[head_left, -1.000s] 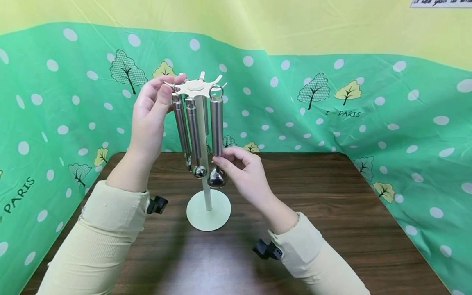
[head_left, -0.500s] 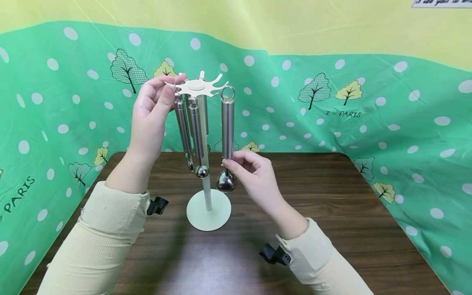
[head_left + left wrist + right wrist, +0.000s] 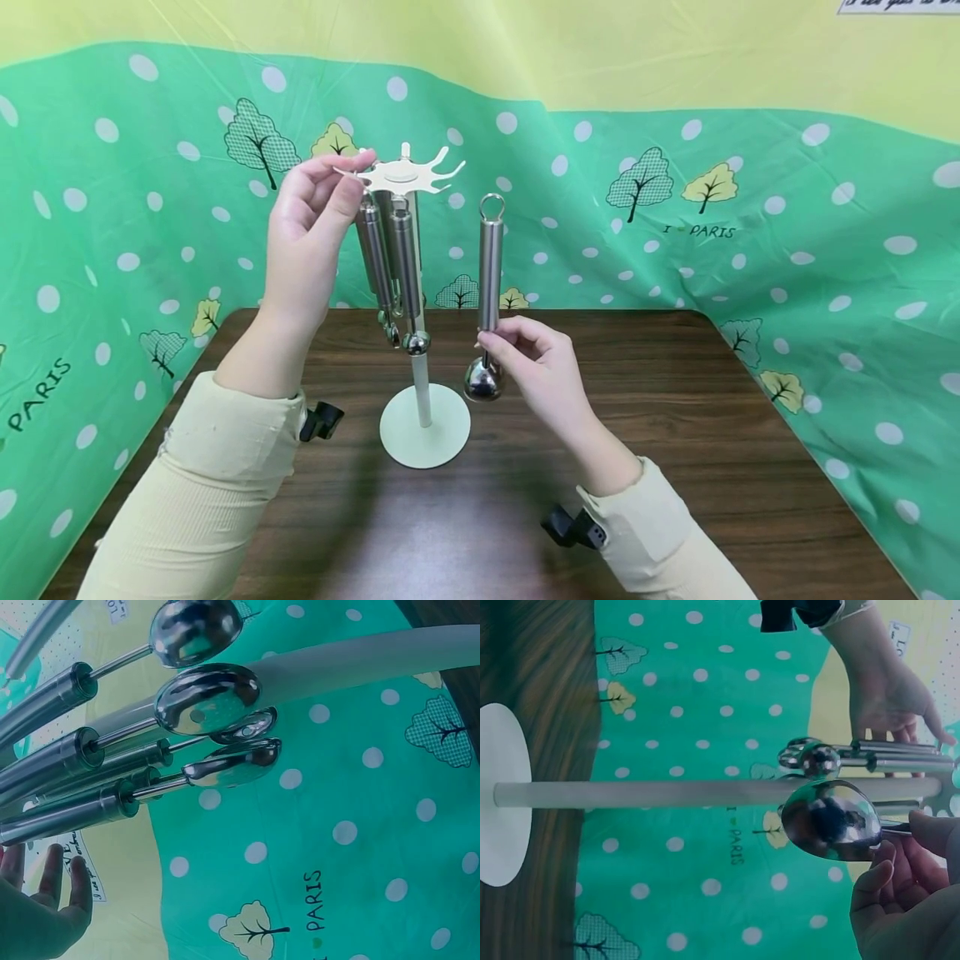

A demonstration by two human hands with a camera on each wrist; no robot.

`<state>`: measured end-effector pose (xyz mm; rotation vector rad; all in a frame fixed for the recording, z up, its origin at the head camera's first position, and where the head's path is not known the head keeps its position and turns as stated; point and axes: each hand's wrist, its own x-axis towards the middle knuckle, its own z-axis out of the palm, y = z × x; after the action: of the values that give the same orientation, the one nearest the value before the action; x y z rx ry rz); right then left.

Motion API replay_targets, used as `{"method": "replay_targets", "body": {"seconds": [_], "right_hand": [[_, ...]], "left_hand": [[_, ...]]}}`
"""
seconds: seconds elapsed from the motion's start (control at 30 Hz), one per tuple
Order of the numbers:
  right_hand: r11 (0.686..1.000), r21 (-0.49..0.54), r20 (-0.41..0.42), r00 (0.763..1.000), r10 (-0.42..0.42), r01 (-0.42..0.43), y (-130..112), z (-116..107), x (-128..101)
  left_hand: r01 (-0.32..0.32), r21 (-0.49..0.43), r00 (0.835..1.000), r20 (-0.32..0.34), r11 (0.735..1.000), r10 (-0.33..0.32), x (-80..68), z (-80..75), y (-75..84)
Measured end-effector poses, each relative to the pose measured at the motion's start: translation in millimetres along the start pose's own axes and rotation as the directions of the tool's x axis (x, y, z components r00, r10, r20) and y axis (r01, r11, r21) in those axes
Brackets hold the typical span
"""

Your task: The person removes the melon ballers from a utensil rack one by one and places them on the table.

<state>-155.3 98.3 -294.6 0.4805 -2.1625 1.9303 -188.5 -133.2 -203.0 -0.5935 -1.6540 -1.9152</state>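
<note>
right hand (image 3: pixel 536 358) pinching steel round-bowl scoop with ring-top handle (image 3: pixel 490 275) low on neck, upright, off to right of white hook stand (image 3: pixel 411 179) mid surface (image 3: pixel 712 417). left hand (image 3: pixel 315 217) pinching stand's top hook. tip imo: keep scoop vertical, steady stand so hanging steel utensils (image 3: pixel 393 267) don't swing.

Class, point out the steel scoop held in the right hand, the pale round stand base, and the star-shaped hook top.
steel scoop (image 3: pixel 491 267), head view, on its handle
pale round stand base (image 3: pixel 442 433), head view, on the disc
star-shaped hook top (image 3: pixel 401 174), head view, on its hub
</note>
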Motion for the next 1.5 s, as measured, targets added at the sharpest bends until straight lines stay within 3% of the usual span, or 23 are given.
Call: {"method": "replay_targets", "body": {"seconds": [0.37,0.77,1.1,1.5], "right_hand": [[0.997,-0.007,-0.050,0.995,0.082,-0.082,23.8,-13.4,-6.6],[0.985,-0.032,-0.093,0.982,0.165,-0.168,41.4,-21.3,-10.8],[0.969,-0.032,-0.135,0.962,0.238,-0.244,58.5,-27.3,-16.2],[0.960,-0.032,-0.162,0.949,0.271,-0.279,80.0,-36.5,-24.6]], "left_hand": [[-0.005,0.034,0.999,-0.044,0.999,0.006,-1.1,2.6,1.4],[-0.008,0.169,0.996,-0.082,0.986,0.022,-2.7,5.8,5.5],[0.014,0.153,0.996,-0.084,0.988,-0.001,-3.2,7.6,10.3],[0.021,0.226,0.994,-0.105,0.974,0.003,-3.0,9.7,13.6]]}}
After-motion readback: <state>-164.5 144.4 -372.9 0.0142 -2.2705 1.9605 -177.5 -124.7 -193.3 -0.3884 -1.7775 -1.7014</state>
